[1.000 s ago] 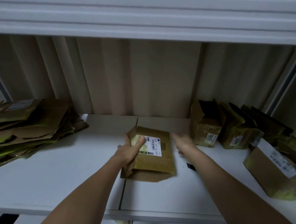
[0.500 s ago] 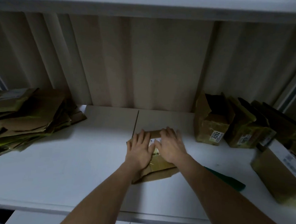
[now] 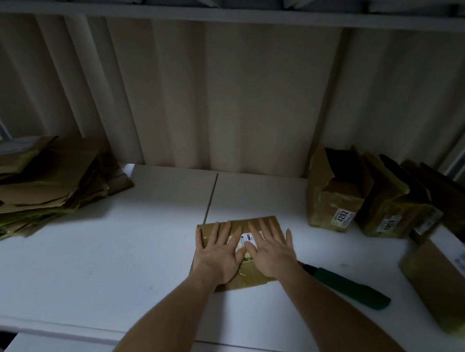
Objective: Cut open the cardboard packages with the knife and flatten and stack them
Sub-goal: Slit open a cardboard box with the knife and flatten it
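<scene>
Both palms down flat, fingers spread: left hand [image 3: 217, 252] and right hand [image 3: 271, 250] press side by side on the flattened package [image 3: 249, 281] lying on the white shelf [image 3: 98, 263]. Green-handled knife [image 3: 352, 288] lies just right of the right wrist; flattened stack [image 3: 37, 183] sits far left of the hands, uncut boxes [image 3: 336, 201] to the right

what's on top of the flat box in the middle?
Both hands, left hand and right hand, press flat on the box. A white label shows between them; the rest beneath the palms is covered.
</scene>
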